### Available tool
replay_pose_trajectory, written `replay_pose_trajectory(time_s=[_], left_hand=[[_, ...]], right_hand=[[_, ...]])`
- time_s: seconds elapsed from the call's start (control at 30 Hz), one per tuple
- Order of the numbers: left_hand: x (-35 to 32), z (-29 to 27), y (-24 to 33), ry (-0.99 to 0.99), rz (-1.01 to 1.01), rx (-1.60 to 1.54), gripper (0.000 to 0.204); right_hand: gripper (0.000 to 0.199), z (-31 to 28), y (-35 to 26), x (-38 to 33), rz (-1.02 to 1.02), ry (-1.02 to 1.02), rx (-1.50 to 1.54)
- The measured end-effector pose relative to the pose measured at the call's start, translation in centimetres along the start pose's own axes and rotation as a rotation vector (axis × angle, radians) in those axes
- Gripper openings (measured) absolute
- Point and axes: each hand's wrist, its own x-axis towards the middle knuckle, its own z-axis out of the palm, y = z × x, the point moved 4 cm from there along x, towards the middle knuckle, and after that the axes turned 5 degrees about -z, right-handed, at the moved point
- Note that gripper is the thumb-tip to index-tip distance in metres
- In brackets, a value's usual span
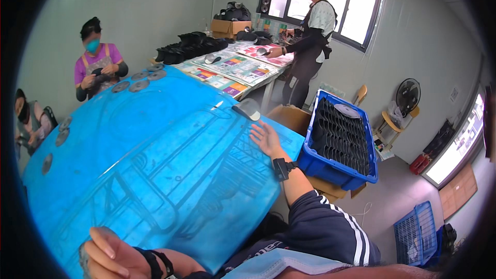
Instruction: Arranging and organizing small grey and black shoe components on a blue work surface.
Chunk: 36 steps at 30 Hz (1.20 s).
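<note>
My right hand (266,138) stretches over the blue-covered table (170,139) at its right side, palm up and fingers apart, holding nothing. Just beyond its fingertips lies a rounded pale-grey piece (251,108) with a dark part and a whitish edge. At the lower left, my left hand (111,258) is closed, its fingers curled round a grey piece (83,261). Only the rim of that piece shows, so its full shape is hidden. Several grey discs (138,86) are spread along the far and left edges of the table.
A blue crate (338,180) packed with dark curved pieces stands right of the table. Behind are a printed-board worktable (237,70), heaped black pieces (188,46) and a standing person (310,36). Two people (98,67) work at the left. A fan (408,96) stands far right.
</note>
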Motion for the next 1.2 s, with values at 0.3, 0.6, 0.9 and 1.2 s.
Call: replay_pose_trajectory(time_s=[0.3, 0.6, 0.9, 1.2], left_hand=[[0.8, -2.3, 2.2, 0.271, 0.172, -0.242, 0.032], [0.9, -1.5, 2.3, 0.125, 0.077, -0.664, 0.02], [-1.8, 0.1, 5.3, -0.288, 0.144, -0.608, 0.022], [-3.0, 2.6, 7.3, 0.031, 0.221, -0.634, 0.017]], right_hand=[[0.04, -0.7, 0.3, 0.1, 0.008, -0.041, -0.078], [0.04, -0.5, 0.4, 0.3, 0.024, -0.088, -0.082], [0.038, -0.1, 0.7, 0.4, 0.057, -0.109, -0.157], [0.036, -0.3, 0.1, -0.1, 0.064, -0.133, -0.298]])
